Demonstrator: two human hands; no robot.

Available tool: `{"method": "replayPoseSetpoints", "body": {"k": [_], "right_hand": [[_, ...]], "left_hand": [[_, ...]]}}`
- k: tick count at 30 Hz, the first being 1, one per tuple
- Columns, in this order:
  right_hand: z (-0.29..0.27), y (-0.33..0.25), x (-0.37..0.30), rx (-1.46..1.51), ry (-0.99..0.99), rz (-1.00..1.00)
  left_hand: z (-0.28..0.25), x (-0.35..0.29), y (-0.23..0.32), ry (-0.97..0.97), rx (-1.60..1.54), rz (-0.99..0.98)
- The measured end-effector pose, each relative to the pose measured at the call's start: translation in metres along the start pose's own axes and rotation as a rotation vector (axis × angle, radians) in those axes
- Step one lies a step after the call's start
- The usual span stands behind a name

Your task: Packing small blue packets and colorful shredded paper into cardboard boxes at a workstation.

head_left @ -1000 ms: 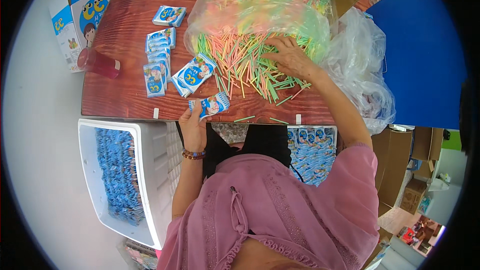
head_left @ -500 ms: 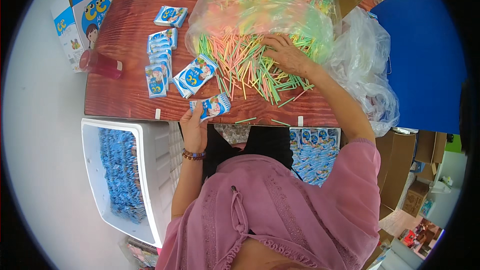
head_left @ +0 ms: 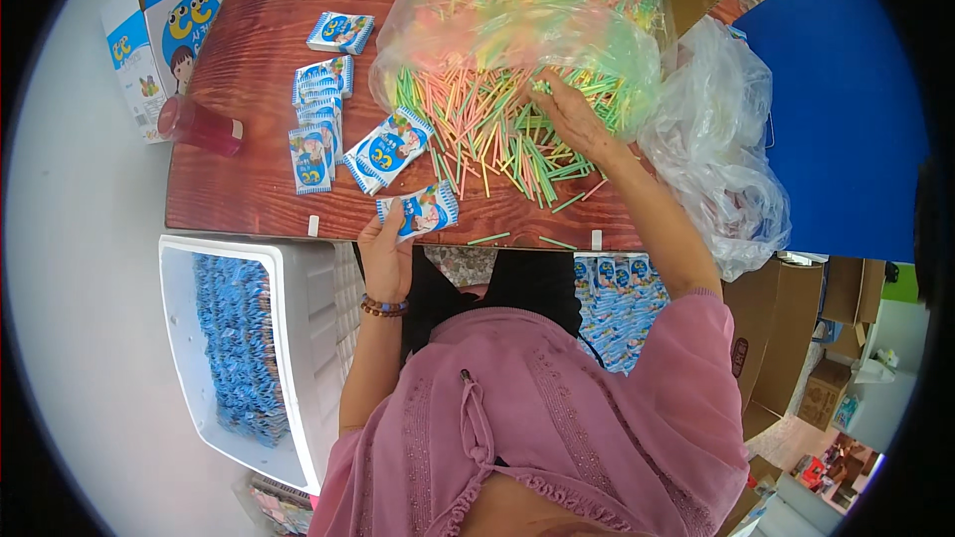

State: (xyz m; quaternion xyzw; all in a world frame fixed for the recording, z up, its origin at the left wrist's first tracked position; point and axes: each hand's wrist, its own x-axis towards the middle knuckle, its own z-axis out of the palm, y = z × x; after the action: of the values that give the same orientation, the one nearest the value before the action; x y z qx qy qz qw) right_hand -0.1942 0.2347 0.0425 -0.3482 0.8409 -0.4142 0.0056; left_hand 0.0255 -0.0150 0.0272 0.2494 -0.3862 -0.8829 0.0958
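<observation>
My left hand (head_left: 386, 251) grips a small blue-and-white packet (head_left: 426, 211) by its left end at the table's front edge. To the far right of it, my right hand (head_left: 571, 119) reaches into a heap of short, thin pastel straws (head_left: 487, 124). Its fingers are bent together among them; whatever they pinch is too small to make out. Pink, yellow and green straws spill from a large clear plastic bag (head_left: 517, 30). Two or more similar packets (head_left: 388, 151) overlap beside the heap. Further left lies a row of overlapping packets (head_left: 316, 129), with a packet stack (head_left: 340, 32) behind.
A pink translucent cup (head_left: 201, 127) lies near the table's left edge, by printed cartons (head_left: 184, 15). Below stands a white tub (head_left: 298, 338) of packets. More packets (head_left: 619, 308) fill a container at lower right. Crumpled plastic (head_left: 711, 139) hangs beside a blue panel (head_left: 841, 109).
My right hand has shifted slightly within the straws, its fingers drawing closer together, and the right forearm has moved left. My left hand and its packet stay nearly still.
</observation>
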Motion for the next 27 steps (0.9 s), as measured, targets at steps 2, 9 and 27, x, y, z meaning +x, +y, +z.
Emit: {"method": "replayPoseSetpoints", "body": {"k": [2,9,27], "right_hand": [[0.006,-0.004,0.001,0.189,-0.02,0.179],[0.053,-0.039,-0.01,0.76,0.152,0.28],[0.053,-0.11,-0.003,1.513,0.533,0.077]], "left_hand": [[-0.001,0.0,0.0,-0.01,0.009,0.001],[0.0,0.002,0.002,-0.008,-0.08,-0.016],[0.046,0.018,-0.007,-0.118,-0.154,0.027]]}}
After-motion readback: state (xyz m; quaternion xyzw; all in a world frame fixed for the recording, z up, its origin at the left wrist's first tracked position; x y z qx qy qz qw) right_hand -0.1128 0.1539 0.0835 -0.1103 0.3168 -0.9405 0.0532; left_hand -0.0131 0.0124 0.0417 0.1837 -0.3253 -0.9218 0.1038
